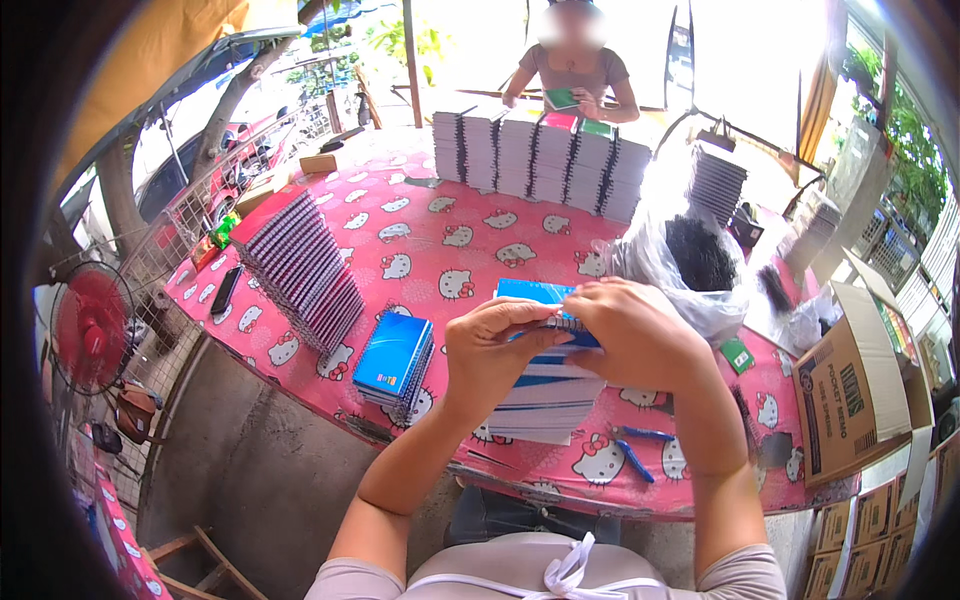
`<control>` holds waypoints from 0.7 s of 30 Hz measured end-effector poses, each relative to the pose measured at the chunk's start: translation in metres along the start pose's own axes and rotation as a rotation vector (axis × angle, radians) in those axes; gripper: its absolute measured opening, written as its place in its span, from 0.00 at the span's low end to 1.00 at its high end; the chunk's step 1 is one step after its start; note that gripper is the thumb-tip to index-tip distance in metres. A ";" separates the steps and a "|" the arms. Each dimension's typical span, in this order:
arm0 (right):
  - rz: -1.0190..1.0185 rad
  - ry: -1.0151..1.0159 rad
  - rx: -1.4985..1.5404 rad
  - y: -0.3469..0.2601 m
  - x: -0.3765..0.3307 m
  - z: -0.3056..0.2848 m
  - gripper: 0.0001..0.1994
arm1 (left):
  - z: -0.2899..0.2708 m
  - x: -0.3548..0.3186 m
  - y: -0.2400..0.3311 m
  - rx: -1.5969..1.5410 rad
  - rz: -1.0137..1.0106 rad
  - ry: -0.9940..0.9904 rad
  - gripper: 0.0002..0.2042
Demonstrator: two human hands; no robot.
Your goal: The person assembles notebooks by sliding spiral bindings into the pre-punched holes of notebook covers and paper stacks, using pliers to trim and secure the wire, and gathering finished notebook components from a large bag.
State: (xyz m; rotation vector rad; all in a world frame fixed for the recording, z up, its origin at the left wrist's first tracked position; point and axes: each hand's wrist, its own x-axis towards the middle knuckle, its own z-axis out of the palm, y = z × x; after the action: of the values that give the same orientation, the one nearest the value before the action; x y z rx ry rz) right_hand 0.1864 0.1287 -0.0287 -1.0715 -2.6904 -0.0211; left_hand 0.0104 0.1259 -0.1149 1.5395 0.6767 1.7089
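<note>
My left hand (490, 345) and my right hand (640, 325) meet over a stack of small blue-covered notebooks (545, 410) in front of me. The fingers of both pinch a small blue notebook by its wire spiral edge (568, 323); my right hand covers most of it. Behind the fingers shows another blue cover (530, 291). A pair of blue-handled pliers (637, 458) lies on the table right of the stack. To the left of my left hand sits a shorter stack of spiral-bound blue notebooks (393, 350).
A pink patterned cloth covers the table (455, 235). A tall leaning notebook stack (300, 265) stands left, beside a phone (227, 290). Across, a person holds a green notebook (562, 98) behind a row of stacks (540, 160). Plastic bag (640, 255) and cardboard box (850, 385) are right.
</note>
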 end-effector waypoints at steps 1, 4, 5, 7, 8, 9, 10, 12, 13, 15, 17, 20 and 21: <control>0.043 -0.098 -0.040 0.006 0.008 0.004 0.21 | 0.000 0.000 -0.003 -0.035 0.032 -0.003 0.11; -0.073 0.504 0.041 -0.008 -0.027 -0.003 0.18 | -0.003 -0.003 -0.009 -0.087 0.064 -0.016 0.14; -0.061 0.644 0.071 -0.017 -0.040 -0.004 0.17 | -0.005 -0.003 -0.010 -0.063 0.092 -0.039 0.14; 0.030 0.717 0.222 -0.018 -0.073 0.024 0.19 | -0.014 -0.007 -0.010 0.009 0.143 -0.069 0.14; 0.102 0.732 0.299 -0.014 -0.095 0.043 0.20 | -0.012 -0.007 -0.008 0.093 0.202 -0.117 0.14; 0.216 0.632 0.287 -0.005 -0.122 0.065 0.22 | -0.007 -0.006 -0.004 0.167 0.264 -0.174 0.14; 0.316 0.528 0.300 0.003 -0.141 0.096 0.25 | -0.006 -0.007 0.000 0.265 0.320 -0.224 0.14; 0.505 0.270 0.183 0.000 -0.171 0.148 0.30 | 0.001 -0.005 0.004 0.316 0.393 -0.278 0.14; 0.602 0.066 0.043 -0.006 -0.185 0.173 0.32 | 0.003 -0.005 0.007 0.347 0.426 -0.313 0.15; 0.538 0.212 -0.105 -0.001 -0.204 0.204 0.30 | 0.009 -0.005 0.007 0.360 0.495 -0.300 0.14; 0.685 0.156 -0.004 0.004 -0.201 0.204 0.27 | 0.016 -0.005 0.006 0.373 0.570 -0.285 0.14; 0.698 0.342 0.298 0.001 -0.183 0.176 0.21 | 0.020 -0.019 0.000 0.415 0.593 -0.256 0.13; 0.642 0.438 0.429 -0.007 -0.169 0.156 0.19 | 0.019 -0.020 -0.001 0.429 0.605 -0.243 0.13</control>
State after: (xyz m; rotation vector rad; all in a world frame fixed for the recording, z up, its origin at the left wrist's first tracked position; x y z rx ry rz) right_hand 0.2655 0.0253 -0.2191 -1.5068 -1.7690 0.3695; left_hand 0.0300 0.1084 -0.1248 2.3966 0.4966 1.8172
